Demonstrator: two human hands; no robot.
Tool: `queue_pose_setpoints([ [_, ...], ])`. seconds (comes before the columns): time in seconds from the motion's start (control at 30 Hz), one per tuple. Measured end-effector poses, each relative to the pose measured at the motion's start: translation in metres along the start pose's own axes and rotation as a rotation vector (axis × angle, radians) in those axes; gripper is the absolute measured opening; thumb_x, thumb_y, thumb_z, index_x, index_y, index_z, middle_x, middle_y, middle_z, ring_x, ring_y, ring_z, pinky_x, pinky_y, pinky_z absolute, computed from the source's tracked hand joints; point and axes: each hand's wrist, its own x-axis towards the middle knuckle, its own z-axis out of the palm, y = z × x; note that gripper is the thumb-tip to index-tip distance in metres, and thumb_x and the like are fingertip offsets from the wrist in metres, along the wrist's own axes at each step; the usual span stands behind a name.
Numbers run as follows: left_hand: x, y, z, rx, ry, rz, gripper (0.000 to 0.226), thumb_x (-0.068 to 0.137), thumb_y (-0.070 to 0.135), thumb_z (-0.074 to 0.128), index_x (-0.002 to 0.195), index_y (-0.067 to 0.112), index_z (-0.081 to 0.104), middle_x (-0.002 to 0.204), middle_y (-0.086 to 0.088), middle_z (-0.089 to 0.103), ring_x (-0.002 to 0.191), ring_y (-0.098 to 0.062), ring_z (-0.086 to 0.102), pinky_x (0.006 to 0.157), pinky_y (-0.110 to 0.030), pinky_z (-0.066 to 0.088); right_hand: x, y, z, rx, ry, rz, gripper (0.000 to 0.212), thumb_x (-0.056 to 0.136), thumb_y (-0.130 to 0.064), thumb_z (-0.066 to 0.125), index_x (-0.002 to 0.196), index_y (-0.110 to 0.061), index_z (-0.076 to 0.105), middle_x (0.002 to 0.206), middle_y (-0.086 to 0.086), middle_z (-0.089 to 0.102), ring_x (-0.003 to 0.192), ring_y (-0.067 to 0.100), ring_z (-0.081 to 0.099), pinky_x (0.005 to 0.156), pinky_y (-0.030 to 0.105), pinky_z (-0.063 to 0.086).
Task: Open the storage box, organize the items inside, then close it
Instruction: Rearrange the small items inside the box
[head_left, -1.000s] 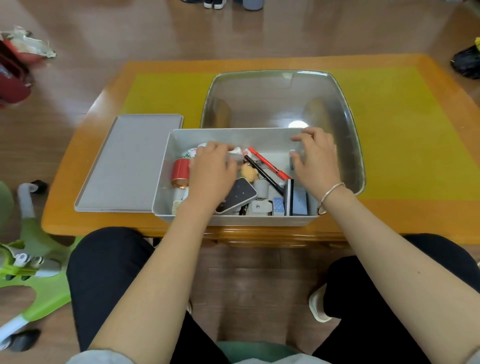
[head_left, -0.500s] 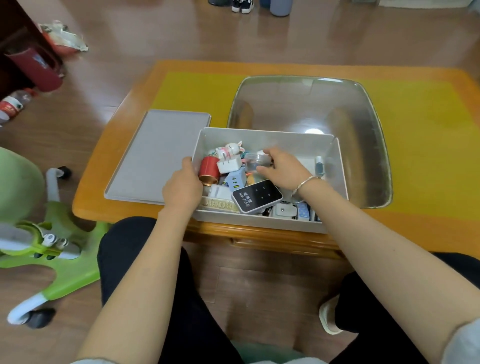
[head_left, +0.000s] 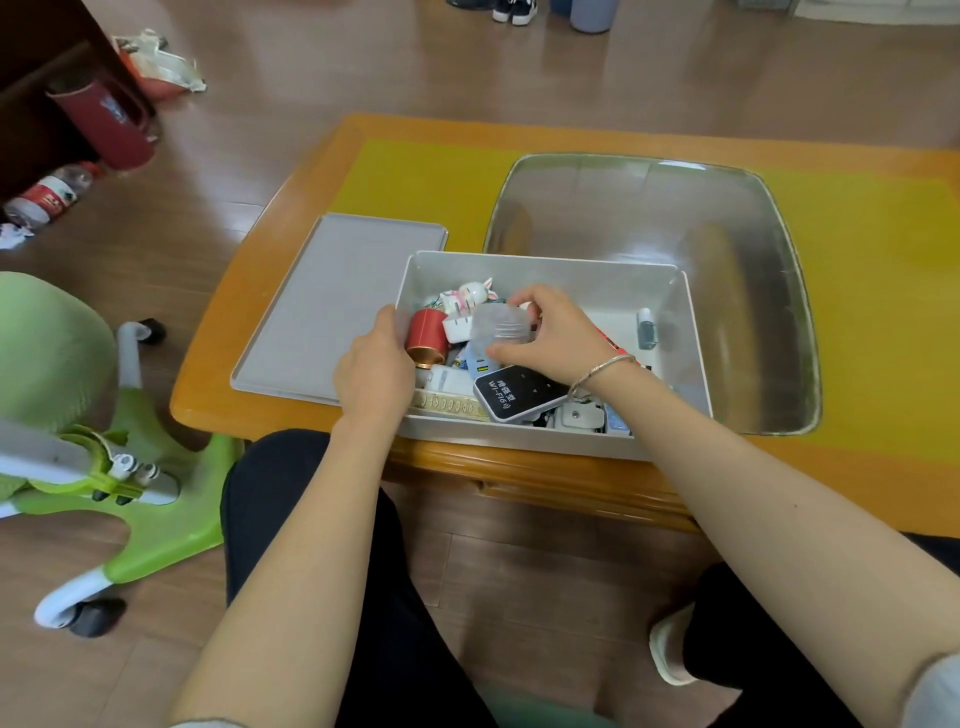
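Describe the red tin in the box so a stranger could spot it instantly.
On the orange wooden table stands an open grey plastic storage box. At its left end, beside the left hand, lies the red cylindrical tin. Its copper-coloured rim sets it apart from the white and blue gadgets around.

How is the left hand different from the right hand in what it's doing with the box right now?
The left hand grips the storage box by its left wall; the right hand reaches inside, holding a small translucent container. The right wrist wears a bracelet; the left is bare. Both work at the open box.
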Motion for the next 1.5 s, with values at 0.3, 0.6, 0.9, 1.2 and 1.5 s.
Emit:
queue_pose_setpoints([
  [0.3,0.011,-0.01,0.003,-0.069,-0.004,0.071,0.031,0.103,0.032,0.035,0.131,0.021,0.045,0.104,-0.01,0.067,0.083,-0.028,0.06,0.065,-0.036,0.047,0.014,0.013,-0.023,-0.027,0.229,0.044,0.019,0.09,-0.022,0.058,0.104,-0.013,0.068,0.096,0.004,0.069,0.081,0.013,0.057,0.075,0.022,0.042],
  [0.6,0.011,-0.012,0.006,-0.109,-0.023,0.06,0.034,0.104,0.033,0.031,0.135,0.023,0.041,0.108,-0.009,0.066,0.089,-0.028,0.061,0.065,-0.033,0.042,0.05,0.039,-0.004,-0.444,-0.089,0.081,0.032,0.089,-0.023,0.054,0.116,-0.007,0.055,0.117,0.017,0.058,0.105,0.034,0.054,0.088,0.038,0.045],
  [0.9,0.009,-0.008,0.006,-0.105,-0.018,0.052,0.037,0.103,0.03,0.032,0.138,0.022,0.04,0.112,-0.01,0.065,0.091,-0.029,0.062,0.068,-0.036,0.045,0.055,0.036,0.001,-0.438,-0.14,0.033,0.04,0.076,-0.026,0.073,0.11,-0.014,0.056,0.113,0.014,0.056,0.101,0.034,0.054,0.087,0.037,0.045],
  [1.2,0.01,-0.005,0.002,-0.272,0.016,0.028,0.042,0.103,0.032,0.033,0.144,0.02,0.038,0.133,-0.007,0.054,0.118,-0.023,0.051,0.093,-0.036,0.042,0.025,0.014,-0.02,0.006,-0.086,-0.147,0.031,0.076,-0.025,0.076,0.102,-0.021,0.062,0.096,-0.005,0.065,0.089,0.013,0.059,0.081,0.025,0.046],
  [1.5,0.024,0.048,-0.017,-0.351,0.144,0.402,0.04,0.091,0.009,0.054,0.13,0.008,0.047,0.129,-0.012,0.045,0.116,-0.026,0.048,0.097,-0.031,0.039,-0.01,0.053,-0.076,-0.039,0.202,-0.015,0.041,0.067,-0.028,0.084,0.1,-0.024,0.06,0.077,-0.018,0.054,0.07,0.002,0.049,0.067,0.003,0.035],
])
